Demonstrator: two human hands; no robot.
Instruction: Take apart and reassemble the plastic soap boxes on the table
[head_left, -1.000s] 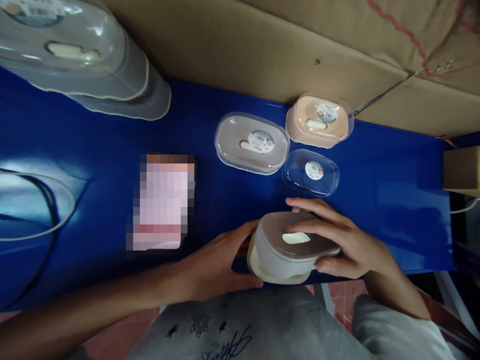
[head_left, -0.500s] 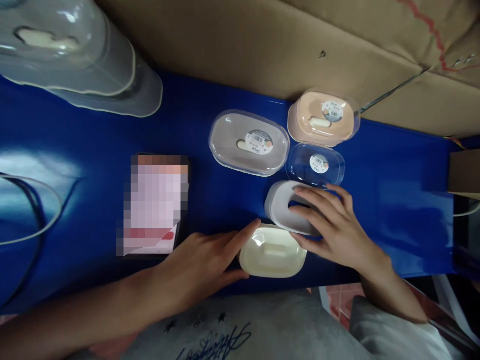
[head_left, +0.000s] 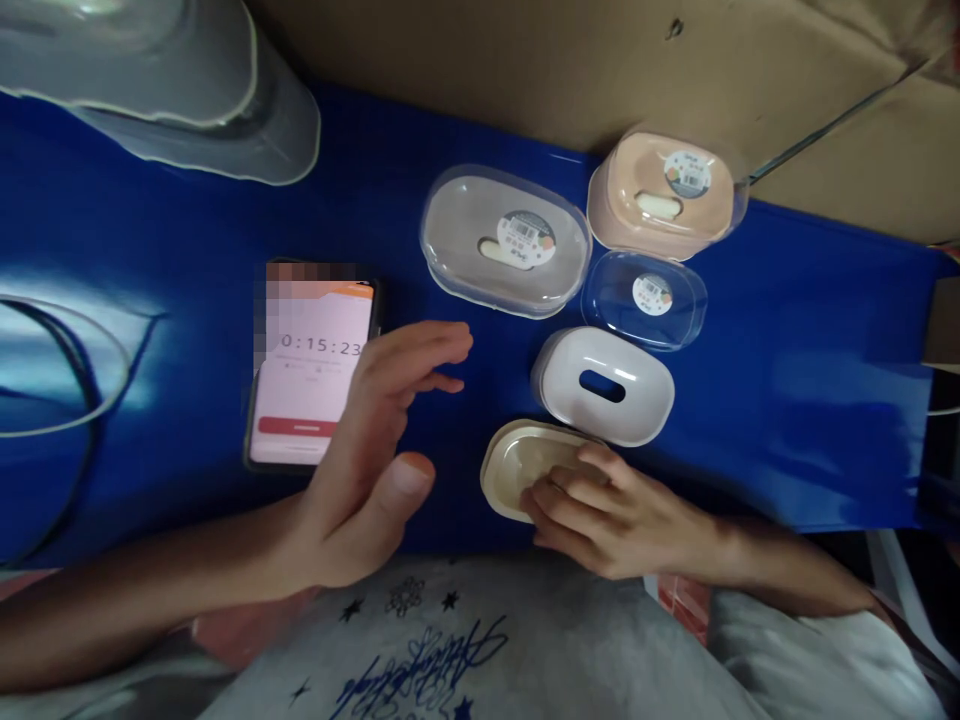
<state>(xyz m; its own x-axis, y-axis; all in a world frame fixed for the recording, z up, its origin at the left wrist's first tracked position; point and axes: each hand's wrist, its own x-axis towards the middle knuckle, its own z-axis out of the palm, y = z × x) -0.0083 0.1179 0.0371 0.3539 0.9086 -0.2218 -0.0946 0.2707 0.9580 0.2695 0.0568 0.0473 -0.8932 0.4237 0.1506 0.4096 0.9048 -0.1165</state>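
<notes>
Now white slotted cover (head_left: pixel 641 375) released by right hand (head_left: pixel 600 505), lying just beyond cream tray (head_left: pixel 510 470) by worktop's (head_left: pixel 810 430) near edge; two parts apart for separate handling. Right hand moved onto tray, fingers curled inside; firm grip, cannot tell. Left hand (head_left: pixel 364 455) off tray, open, empty, near phone (head_left: pixel 289 435). Clear lid (head_left: pixel 615 300) lies toward far edge.

- I see an indoor workspace; home or shop, I can't tell.
- Blue table (head_left: pixel 780 430), brown panels (head_left: pixel 487 75), red floor (head_left: pixel 684 608), barcode stickers (head_left: pixel 527 238).
</notes>
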